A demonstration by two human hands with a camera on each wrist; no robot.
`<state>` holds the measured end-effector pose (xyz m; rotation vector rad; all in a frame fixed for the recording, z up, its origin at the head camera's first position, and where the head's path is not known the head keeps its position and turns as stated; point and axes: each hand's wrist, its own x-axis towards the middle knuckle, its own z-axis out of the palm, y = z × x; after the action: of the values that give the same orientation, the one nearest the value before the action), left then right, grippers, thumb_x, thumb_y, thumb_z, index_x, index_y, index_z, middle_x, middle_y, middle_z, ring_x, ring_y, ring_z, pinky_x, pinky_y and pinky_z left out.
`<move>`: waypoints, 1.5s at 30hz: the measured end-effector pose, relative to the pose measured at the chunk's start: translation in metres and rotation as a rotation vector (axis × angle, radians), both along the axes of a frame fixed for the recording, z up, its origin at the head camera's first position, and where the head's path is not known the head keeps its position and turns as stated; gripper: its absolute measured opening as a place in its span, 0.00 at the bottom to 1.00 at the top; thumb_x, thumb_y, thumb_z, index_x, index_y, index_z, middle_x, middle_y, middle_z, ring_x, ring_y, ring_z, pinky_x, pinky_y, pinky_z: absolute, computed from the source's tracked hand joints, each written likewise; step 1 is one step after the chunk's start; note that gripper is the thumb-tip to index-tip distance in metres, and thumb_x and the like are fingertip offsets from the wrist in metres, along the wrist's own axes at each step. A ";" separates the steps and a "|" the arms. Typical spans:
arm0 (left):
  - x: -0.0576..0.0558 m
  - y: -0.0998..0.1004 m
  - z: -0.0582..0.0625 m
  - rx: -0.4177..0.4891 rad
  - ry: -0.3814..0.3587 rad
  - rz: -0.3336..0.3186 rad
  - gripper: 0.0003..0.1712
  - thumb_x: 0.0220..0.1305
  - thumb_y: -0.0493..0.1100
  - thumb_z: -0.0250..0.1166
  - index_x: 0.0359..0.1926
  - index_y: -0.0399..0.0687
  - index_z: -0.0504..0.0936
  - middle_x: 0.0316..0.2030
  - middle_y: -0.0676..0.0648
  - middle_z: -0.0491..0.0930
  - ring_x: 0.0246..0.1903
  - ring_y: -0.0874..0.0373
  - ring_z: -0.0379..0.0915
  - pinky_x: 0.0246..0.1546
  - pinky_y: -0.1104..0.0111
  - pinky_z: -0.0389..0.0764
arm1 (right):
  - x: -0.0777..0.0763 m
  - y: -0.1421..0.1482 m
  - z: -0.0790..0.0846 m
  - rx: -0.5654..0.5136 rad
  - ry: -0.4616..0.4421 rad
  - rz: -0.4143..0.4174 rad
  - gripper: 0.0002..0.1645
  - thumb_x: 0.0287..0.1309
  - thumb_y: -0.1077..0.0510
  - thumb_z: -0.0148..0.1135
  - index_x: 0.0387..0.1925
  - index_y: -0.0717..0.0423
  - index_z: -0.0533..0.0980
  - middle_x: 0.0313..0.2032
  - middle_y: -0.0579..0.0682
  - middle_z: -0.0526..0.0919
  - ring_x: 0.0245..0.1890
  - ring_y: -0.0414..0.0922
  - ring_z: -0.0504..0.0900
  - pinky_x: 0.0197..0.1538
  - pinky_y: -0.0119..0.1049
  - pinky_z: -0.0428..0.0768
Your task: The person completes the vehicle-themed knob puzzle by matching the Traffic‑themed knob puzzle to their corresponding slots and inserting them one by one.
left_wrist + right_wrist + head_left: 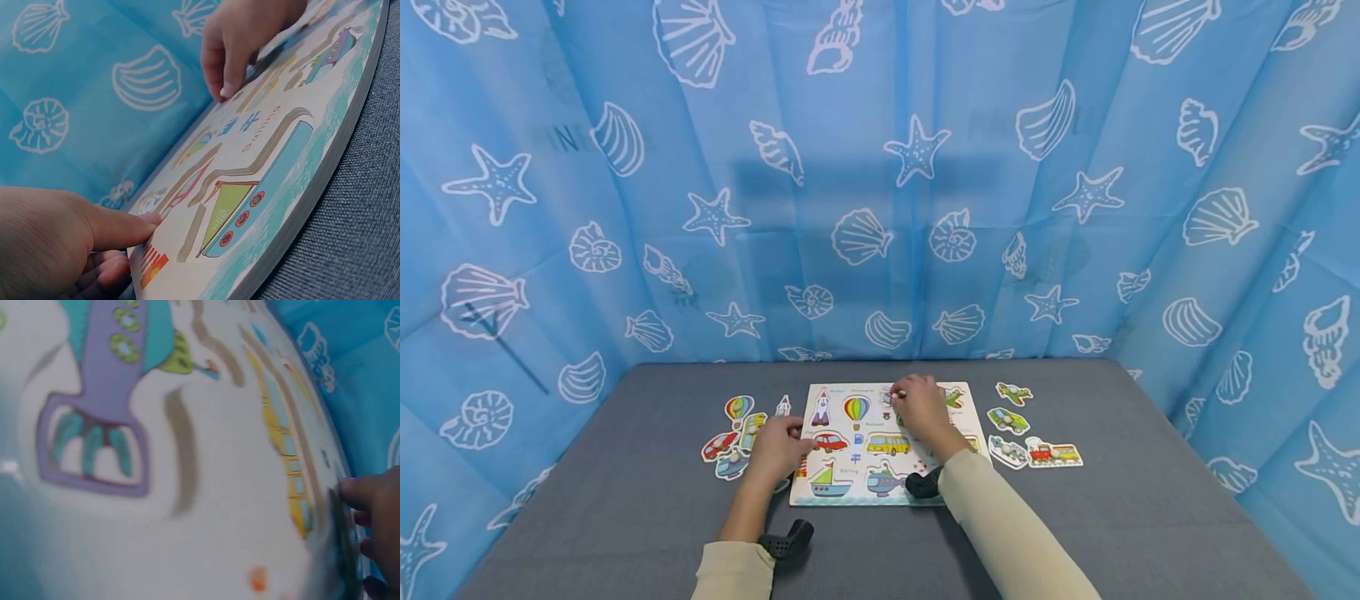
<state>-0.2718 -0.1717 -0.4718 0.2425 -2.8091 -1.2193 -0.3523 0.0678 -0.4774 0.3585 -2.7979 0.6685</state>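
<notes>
A white wooden puzzle board (861, 487) with vehicle pictures lies on the grey table. My left hand (777, 450) grips its left edge; in the left wrist view the thumb (128, 226) rests on top and the other fingers curl at the side. Over the upper middle of the board, my right hand (923, 408) pinches a small puzzle piece (886, 397), mostly covered by the fingers. In the left wrist view a pale knob shows at the right hand's fingertips. The sailboat recess (228, 215) and the bus recess (887, 444) show on the board.
Loose pieces lie left of the board, among them a balloon (739, 407), a red car (719, 446) and a rocket (783, 406). To the right lie a green plane (1013, 393), a green vehicle (1008, 421) and a train (1055, 453). A blue curtain (880, 250) hangs behind.
</notes>
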 end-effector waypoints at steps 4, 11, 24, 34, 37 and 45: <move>0.001 0.000 0.001 0.001 0.005 0.002 0.25 0.56 0.39 0.72 0.54 0.34 0.80 0.30 0.47 0.73 0.29 0.54 0.68 0.27 0.63 0.68 | 0.000 0.002 0.005 0.005 -0.052 0.035 0.11 0.60 0.54 0.66 0.44 0.50 0.82 0.46 0.49 0.81 0.51 0.52 0.73 0.52 0.53 0.67; 0.002 0.001 0.000 0.004 0.024 -0.006 0.24 0.55 0.39 0.73 0.52 0.34 0.81 0.29 0.47 0.73 0.29 0.54 0.68 0.27 0.64 0.68 | 0.010 0.010 0.019 -0.110 -0.121 0.109 0.17 0.61 0.56 0.65 0.51 0.54 0.80 0.52 0.53 0.80 0.58 0.55 0.71 0.59 0.52 0.67; 0.002 0.000 0.001 -0.004 0.037 -0.007 0.22 0.54 0.38 0.73 0.50 0.35 0.82 0.28 0.47 0.72 0.29 0.54 0.67 0.27 0.64 0.67 | 0.026 0.034 0.032 -0.125 -0.100 0.195 0.13 0.59 0.58 0.66 0.45 0.57 0.82 0.50 0.54 0.80 0.57 0.56 0.72 0.59 0.52 0.67; 0.002 0.000 -0.001 0.008 0.041 -0.029 0.23 0.55 0.38 0.73 0.51 0.34 0.81 0.29 0.47 0.73 0.29 0.54 0.67 0.27 0.64 0.68 | 0.037 0.067 0.023 -0.132 -0.089 0.246 0.11 0.60 0.61 0.65 0.44 0.61 0.81 0.46 0.56 0.82 0.54 0.57 0.74 0.57 0.54 0.69; 0.002 0.000 -0.001 0.005 0.045 -0.026 0.23 0.55 0.38 0.73 0.52 0.33 0.81 0.30 0.47 0.72 0.29 0.54 0.67 0.27 0.64 0.68 | 0.038 0.078 0.021 -0.120 -0.097 0.242 0.11 0.62 0.60 0.63 0.44 0.60 0.81 0.48 0.56 0.81 0.54 0.57 0.74 0.56 0.53 0.69; 0.001 -0.001 -0.002 -0.003 0.038 -0.019 0.24 0.55 0.39 0.73 0.52 0.33 0.81 0.30 0.47 0.72 0.30 0.54 0.67 0.28 0.64 0.68 | 0.031 0.102 0.018 -0.086 -0.049 0.143 0.10 0.60 0.59 0.65 0.43 0.57 0.82 0.44 0.53 0.82 0.50 0.55 0.76 0.52 0.53 0.71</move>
<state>-0.2705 -0.1729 -0.4734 0.1912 -2.7874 -1.2100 -0.3214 0.1698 -0.4594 0.5359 -2.7977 0.8373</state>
